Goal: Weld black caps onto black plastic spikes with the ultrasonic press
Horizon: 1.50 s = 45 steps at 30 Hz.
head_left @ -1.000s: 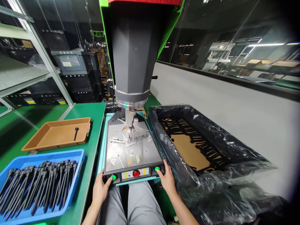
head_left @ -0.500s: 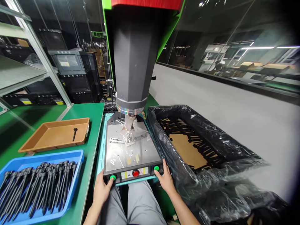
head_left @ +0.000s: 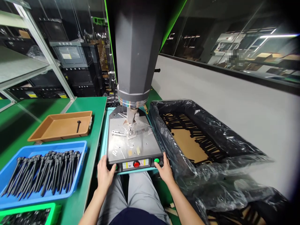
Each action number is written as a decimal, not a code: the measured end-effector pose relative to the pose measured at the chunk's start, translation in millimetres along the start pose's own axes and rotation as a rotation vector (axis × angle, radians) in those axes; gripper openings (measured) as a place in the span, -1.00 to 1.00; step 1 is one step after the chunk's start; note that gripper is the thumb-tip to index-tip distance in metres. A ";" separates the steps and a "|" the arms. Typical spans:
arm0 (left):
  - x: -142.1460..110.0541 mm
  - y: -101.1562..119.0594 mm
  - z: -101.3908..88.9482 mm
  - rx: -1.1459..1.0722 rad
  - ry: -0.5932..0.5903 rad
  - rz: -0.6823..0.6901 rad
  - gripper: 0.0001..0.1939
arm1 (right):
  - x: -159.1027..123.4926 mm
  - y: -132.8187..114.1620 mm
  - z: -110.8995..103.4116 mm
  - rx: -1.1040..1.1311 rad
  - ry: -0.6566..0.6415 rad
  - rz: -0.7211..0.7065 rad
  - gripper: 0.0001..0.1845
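Note:
My left hand [head_left: 105, 171] rests at the front left corner of the machine's base, thumb over the left green button [head_left: 116, 167], which it mostly covers. At the front right corner is my right hand [head_left: 166, 171], its thumb at the lower edge of the right green button [head_left: 157, 160]. Fingers of both hands are spread along the base's sides and hold nothing. Between the buttons sits a red button [head_left: 136, 164]. Above the metal plate [head_left: 122, 150], the machine's pointed tool head [head_left: 132, 115] reaches down to a small fixture wrapped in clear film.
On the left bench stand a blue tray [head_left: 79, 175] of black ribbed rods with heads, a brown tray [head_left: 58, 125] holding one such rod, and a green bin [head_left: 56, 212] of black parts. A plastic-lined crate [head_left: 199, 125] with black parts on cardboard stands right.
The view has tilted down slightly, bringing the green bin into sight. My left thumb now covers more of the left button. My right hand stays by its button.

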<state>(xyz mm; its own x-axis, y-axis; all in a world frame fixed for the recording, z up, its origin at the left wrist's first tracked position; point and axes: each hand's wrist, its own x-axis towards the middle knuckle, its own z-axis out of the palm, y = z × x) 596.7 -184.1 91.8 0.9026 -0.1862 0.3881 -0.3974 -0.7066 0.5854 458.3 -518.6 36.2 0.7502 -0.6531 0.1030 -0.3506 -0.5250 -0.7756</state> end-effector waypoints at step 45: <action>9.8 -26.5 -47.4 0.062 0.055 0.310 -0.78 | 159.4 -82.2 10.5 0.096 0.122 0.216 -0.70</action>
<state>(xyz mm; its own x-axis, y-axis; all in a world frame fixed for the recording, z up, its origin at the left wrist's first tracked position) 608.2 -134.8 113.9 0.7288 -0.3632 0.5805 -0.6402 -0.6622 0.3893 612.6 -573.9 109.8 0.5885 -0.8085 -0.0012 -0.4357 -0.3159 -0.8428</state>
